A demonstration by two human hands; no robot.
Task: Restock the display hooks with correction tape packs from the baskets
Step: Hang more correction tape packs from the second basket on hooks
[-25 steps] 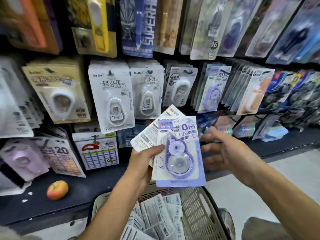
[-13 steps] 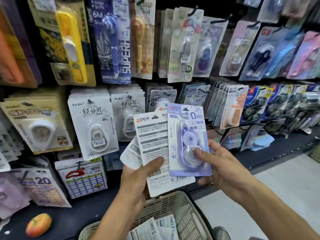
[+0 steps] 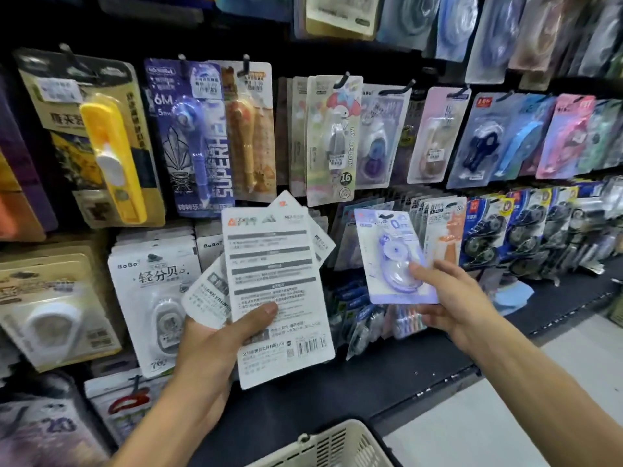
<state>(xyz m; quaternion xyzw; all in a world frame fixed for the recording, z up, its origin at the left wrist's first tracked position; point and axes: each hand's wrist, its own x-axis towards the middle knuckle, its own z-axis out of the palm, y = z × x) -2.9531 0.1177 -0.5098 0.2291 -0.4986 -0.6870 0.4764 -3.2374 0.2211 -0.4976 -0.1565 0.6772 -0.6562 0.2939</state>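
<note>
Left hand [image 3: 205, 348] gripping a fan of back-facing packs [image 3: 274, 291], thumb pressed across; right hand [image 3: 451, 298] pinching a purple correction tape pack [image 3: 392, 257] just before the lower-row hooks, above the basket [image 3: 337, 446].

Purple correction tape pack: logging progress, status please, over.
Right hand pinches purple correction tape pack, off the hook. Left hand grips fanned packs, backs showing. Hanging packs crowd the row behind it.

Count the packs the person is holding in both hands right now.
4 visible: the right hand pinches one purple pack; the left hand grips a fan of three white-backed packs. More may hide behind the front one.
</note>
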